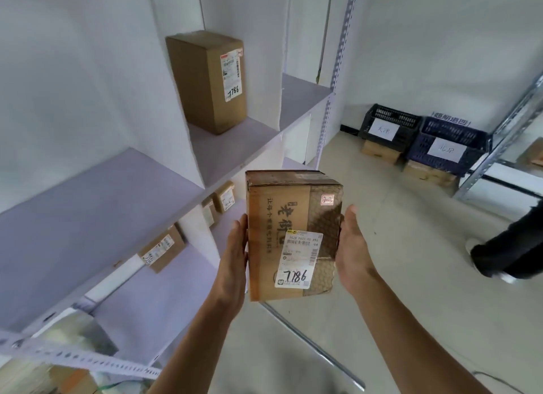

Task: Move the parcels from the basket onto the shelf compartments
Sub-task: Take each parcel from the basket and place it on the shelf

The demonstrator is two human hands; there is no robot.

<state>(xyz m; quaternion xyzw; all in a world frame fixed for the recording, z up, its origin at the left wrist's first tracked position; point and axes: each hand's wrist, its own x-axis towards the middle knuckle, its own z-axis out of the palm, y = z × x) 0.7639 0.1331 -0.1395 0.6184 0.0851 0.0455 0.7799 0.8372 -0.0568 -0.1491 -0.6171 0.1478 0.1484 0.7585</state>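
I hold a brown cardboard parcel [293,235] in front of the shelf, its white label marked 7786 facing me. My left hand [232,255] grips its left side and my right hand [352,246] grips its right side; the fingers are hidden behind the box. The shelf [97,205] has purple-grey boards and white dividers on my left. A tall brown parcel [208,82], also marked 7786, stands upright in an upper compartment. Smaller parcels [161,248] [224,196] lie on the board below. No basket is clearly in view.
A black crate [388,127] and a blue crate [449,146] sit on cardboard boxes against the far wall. A metal rack [499,146] stands at the right. Another person's leg in black trousers [511,252] is on the floor to my right.
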